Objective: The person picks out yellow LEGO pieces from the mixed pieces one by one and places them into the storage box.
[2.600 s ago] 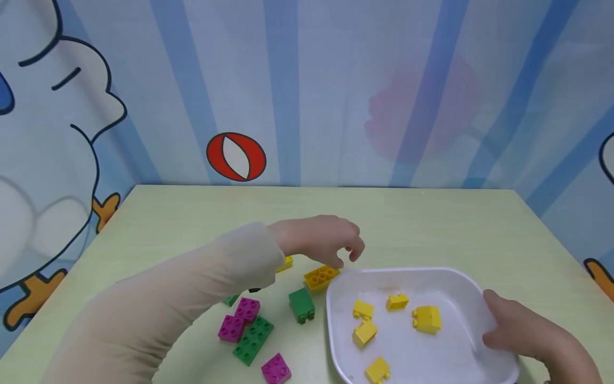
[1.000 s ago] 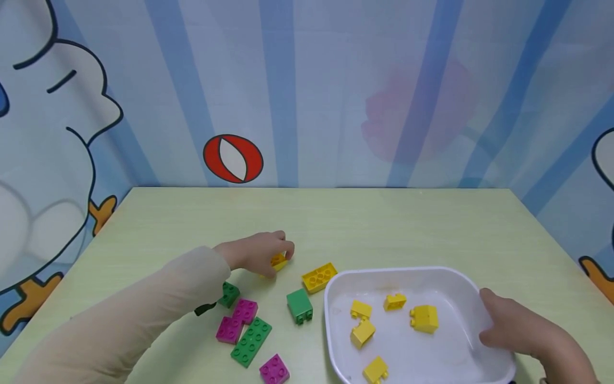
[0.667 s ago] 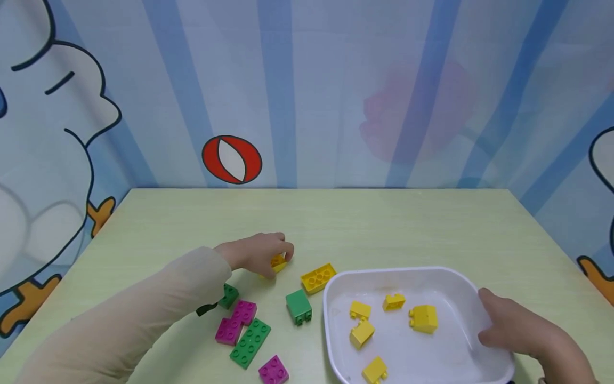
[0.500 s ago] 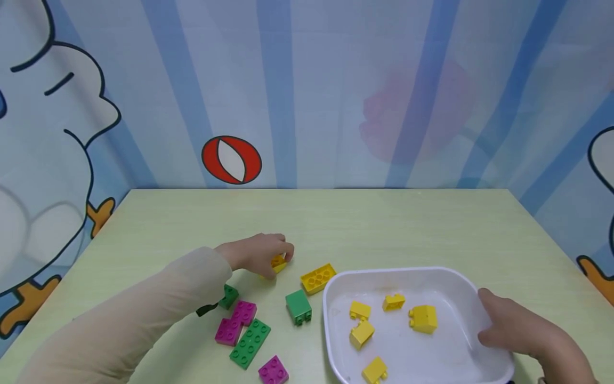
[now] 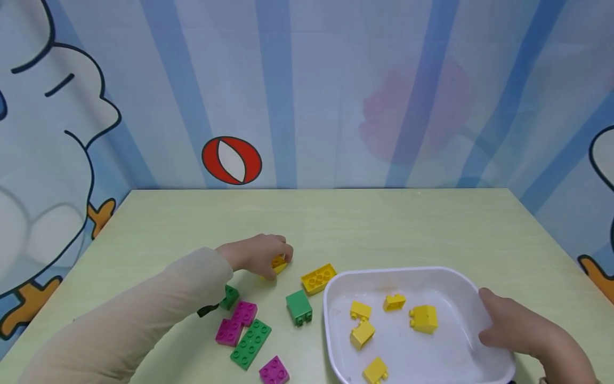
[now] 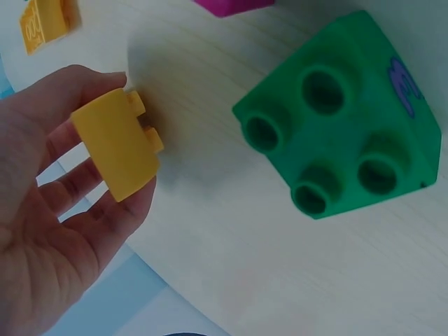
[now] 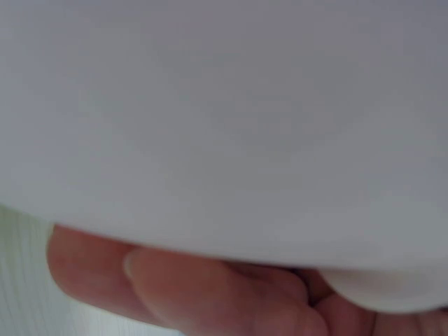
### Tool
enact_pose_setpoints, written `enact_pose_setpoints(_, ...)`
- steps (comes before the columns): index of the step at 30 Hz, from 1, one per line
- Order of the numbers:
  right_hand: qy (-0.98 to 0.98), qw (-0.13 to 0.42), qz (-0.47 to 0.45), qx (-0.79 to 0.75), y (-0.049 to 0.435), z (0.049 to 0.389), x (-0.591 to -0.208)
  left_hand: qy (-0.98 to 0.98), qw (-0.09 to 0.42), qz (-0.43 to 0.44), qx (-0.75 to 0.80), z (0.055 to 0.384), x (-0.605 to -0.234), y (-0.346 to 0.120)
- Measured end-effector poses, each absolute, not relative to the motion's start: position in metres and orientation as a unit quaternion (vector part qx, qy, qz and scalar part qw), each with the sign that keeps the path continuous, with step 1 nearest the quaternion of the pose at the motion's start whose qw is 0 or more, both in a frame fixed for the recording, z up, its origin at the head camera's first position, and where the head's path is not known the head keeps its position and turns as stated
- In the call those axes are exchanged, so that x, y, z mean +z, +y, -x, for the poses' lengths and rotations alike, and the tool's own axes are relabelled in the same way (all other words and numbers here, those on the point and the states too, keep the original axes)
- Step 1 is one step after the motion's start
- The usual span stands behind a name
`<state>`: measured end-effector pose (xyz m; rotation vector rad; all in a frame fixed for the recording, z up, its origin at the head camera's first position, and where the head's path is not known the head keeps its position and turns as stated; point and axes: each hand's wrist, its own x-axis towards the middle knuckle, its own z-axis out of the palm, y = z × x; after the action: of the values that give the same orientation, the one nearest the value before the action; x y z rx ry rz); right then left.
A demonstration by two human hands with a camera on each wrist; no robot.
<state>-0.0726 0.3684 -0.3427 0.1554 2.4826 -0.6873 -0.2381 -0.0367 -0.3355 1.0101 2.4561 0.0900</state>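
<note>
With thumb and fingertips, my left hand pinches a small yellow building brick at the table's middle left. Two studs on that brick point away from the palm in the left wrist view. My right hand grips the right rim of a white plastic tray, thumb over the inside wall. Its curled fingers show beneath the tray in the right wrist view. Several yellow bricks lie scattered inside the tray. A longer yellow brick lies hollow side up beside the tray's far left corner.
A green brick lies on its side left of the tray. Magenta bricks and a long green brick lie closer, with another magenta brick at the front. Part of a green brick shows beside the left sleeve.
My left hand has moved left from near the tray's far left corner to the small yellow brick and taken hold of it. For the last second it stays there. The right hand keeps its grip.
</note>
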Motion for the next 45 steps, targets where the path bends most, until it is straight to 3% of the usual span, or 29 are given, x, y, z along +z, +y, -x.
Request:
enact_pose_setpoints(26,0.922,0.276,-0.053,-0.266,0.365,0.073,-0.338,0.881,0.209,-0.424,0.019,0.231,-0.309,-0.010)
enact_pose_setpoints(45,0.908,0.303,-0.097,-0.274,0.366,0.073,-0.340,0.856,0.189,-0.481,0.006,0.214,-0.281,0.023)
